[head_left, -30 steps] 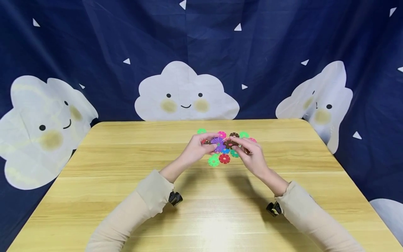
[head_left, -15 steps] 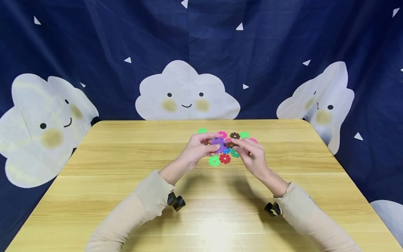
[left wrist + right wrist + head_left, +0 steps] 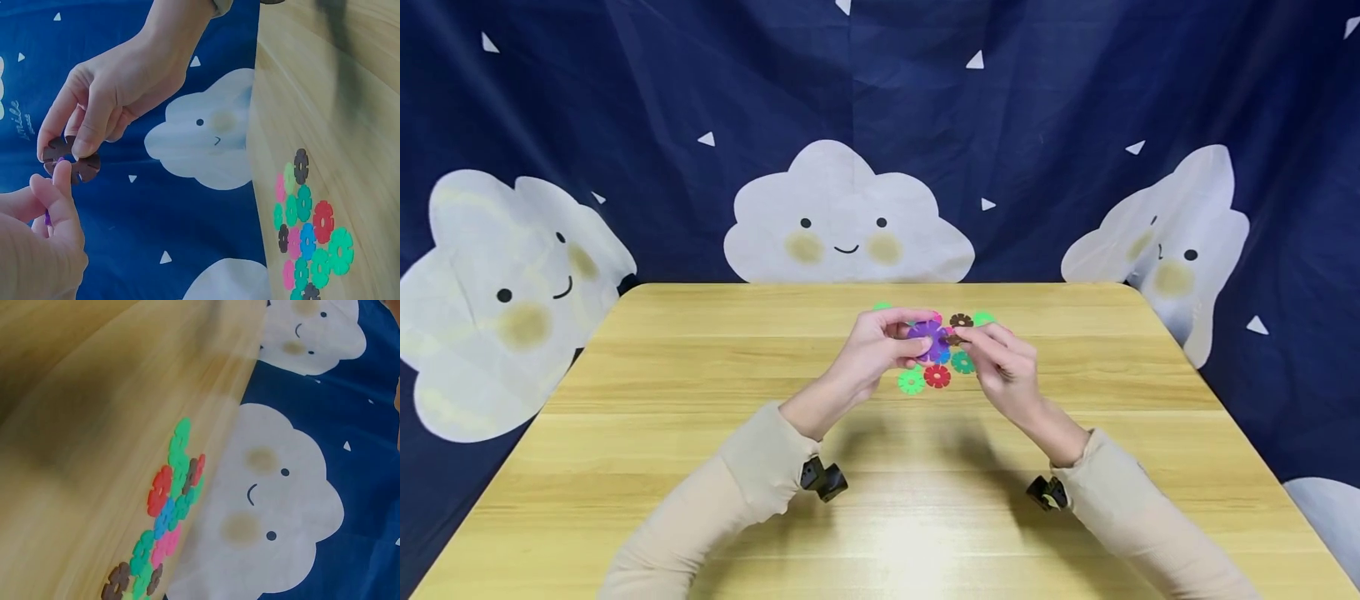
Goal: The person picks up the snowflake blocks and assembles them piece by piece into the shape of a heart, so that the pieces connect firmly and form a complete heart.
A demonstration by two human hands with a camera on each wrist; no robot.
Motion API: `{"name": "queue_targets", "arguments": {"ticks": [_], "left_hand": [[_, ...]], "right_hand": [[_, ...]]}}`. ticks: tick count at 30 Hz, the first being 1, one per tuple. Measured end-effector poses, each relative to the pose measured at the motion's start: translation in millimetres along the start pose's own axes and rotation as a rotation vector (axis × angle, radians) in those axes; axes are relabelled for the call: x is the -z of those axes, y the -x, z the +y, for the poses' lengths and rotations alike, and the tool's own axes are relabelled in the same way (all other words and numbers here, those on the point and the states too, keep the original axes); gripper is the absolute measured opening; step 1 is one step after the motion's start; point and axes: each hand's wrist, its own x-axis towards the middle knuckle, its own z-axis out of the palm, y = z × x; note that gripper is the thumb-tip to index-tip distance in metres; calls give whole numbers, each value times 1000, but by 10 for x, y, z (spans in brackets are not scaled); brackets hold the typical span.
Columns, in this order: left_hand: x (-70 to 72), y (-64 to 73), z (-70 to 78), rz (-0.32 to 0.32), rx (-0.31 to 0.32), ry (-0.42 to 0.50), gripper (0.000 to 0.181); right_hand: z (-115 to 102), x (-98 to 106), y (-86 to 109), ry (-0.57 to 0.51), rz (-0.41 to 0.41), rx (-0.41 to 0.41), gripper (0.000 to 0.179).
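In the head view, my left hand (image 3: 868, 350) pinches a purple snowflake disc (image 3: 936, 335) between thumb and fingers, its flat face toward me. A brown snowflake disc (image 3: 89, 170) is pinched by my right hand (image 3: 1011, 371) and meets the purple one at its right edge. The left wrist view has the brown disc face-on, notches and centre hole showing, with the left fingertips right at its lower rim. Only slivers of purple show there, the rest hidden behind the fingers. Both discs are held up above the table.
Below and behind the hands, several loose discs lie on the wooden table (image 3: 700, 375): among them a green disc (image 3: 912, 382), a red disc (image 3: 937, 376), a teal disc (image 3: 962, 362) and a dark brown disc (image 3: 961, 321). A blue cloud-print curtain (image 3: 1037, 100) hangs beyond the table.
The brown disc has turned from nearly face-on to more edge-on in the head view, against the purple disc. The left hand has shifted slightly right with the purple disc.
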Motion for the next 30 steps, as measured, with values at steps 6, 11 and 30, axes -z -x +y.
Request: {"name": "queue_targets", "arguments": {"ticks": [6, 11, 30], "left_hand": [[-44, 18, 14, -23, -28, 31, 36], [-11, 45, 44, -41, -60, 0, 35], [118, 5, -41, 15, -26, 14, 41]], "right_hand": [[-24, 39, -44, 26, -40, 46, 17], [-29, 69, -103, -14, -98, 15, 18], [53, 107, -40, -109, -143, -272, 50]]}}
